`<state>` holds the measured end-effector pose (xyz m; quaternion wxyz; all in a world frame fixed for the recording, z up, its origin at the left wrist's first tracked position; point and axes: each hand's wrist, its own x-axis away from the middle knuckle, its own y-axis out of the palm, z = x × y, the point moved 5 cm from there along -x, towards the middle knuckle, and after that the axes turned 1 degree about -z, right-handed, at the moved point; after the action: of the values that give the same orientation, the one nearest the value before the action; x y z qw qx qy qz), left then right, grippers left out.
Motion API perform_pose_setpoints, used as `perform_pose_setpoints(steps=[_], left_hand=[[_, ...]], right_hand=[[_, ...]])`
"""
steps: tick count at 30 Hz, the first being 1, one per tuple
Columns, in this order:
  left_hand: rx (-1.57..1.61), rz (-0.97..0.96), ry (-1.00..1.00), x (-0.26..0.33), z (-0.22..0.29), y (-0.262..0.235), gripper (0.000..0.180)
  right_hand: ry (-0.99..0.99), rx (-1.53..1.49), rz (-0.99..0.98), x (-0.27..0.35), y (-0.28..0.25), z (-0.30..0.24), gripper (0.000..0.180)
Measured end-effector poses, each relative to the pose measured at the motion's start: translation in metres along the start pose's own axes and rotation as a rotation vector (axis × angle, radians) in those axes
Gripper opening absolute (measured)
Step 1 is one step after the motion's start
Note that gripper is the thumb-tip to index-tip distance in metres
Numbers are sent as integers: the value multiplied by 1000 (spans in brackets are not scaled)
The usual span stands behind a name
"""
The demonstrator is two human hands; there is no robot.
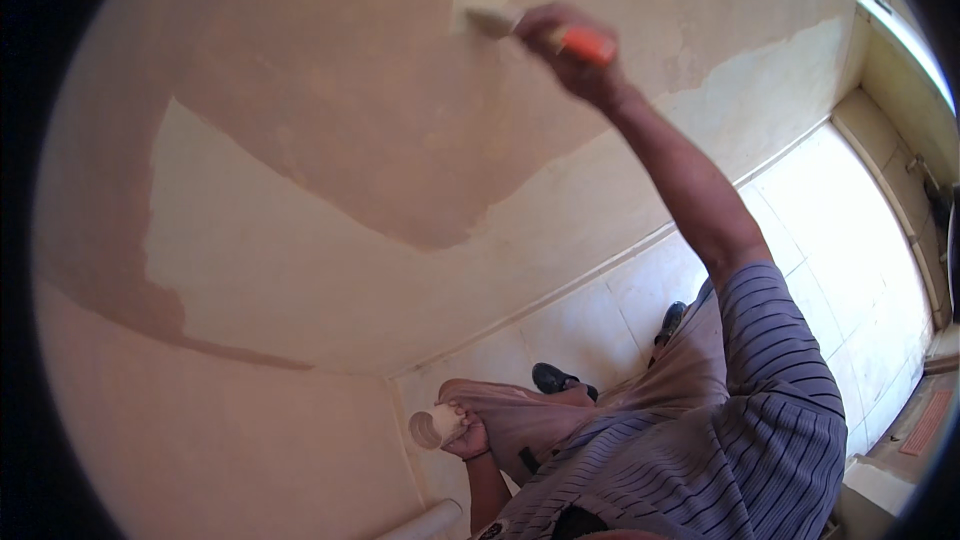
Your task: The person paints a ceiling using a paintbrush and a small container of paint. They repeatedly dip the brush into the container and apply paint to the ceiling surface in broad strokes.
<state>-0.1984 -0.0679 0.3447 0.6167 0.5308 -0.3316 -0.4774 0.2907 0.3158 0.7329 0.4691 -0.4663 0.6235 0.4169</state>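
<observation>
up on the wall, in the head view, the right hand is raised high with its fingers clenched around the orange handle of a paintbrush, whose pale bristles press flat against the plaster right where a lighter patch meets the darker pinkish area. low beside the hip, the left hand is wrapped around a small cup with its open mouth tipped somewhat sideways toward the wall; what it holds is too small to tell. below, dark shoes stand on pale floor tiles just off the skirting line, and a white pipe lies at the lower edge. a striped shirt fills the bottom right. with only this one view, the risks read like this: the tilted cup could spill onto the tiles if the wrist sags further, the brush could drip down the raised forearm or onto the floor because it works overhead, and the long stretch upward could pull the stance off balance near the wall.
</observation>
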Motion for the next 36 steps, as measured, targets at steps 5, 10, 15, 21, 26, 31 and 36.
perform_pose_setpoints(steps=[5, 10, 15, 21, 26, 31, 36], left_hand=[[54, -55, -40, 2, -2, 7, 65], [35, -75, -23, -4, 5, -9, 67], [55, -79, -32, -16, 0, -18, 68], [-35, -84, -10, -11, 6, -12, 67], [55, -50, -23, -16, -7, -3, 67], [12, -57, 26, -4, 6, -7, 68], [33, -54, 0, -14, -5, -3, 70]], right_hand=[[198, 12, 378, -29, -90, 62, 10], [-169, 366, 385, -48, -93, 46, 10], [-370, 726, -65, -13, -20, 28, 15], [50, -77, 209, -13, -42, 28, 15], [139, 9, 650, -27, -123, 78, 12], [77, -284, 690, -50, -100, 54, 9], [251, -238, 808, 1, -90, 99, 15]])
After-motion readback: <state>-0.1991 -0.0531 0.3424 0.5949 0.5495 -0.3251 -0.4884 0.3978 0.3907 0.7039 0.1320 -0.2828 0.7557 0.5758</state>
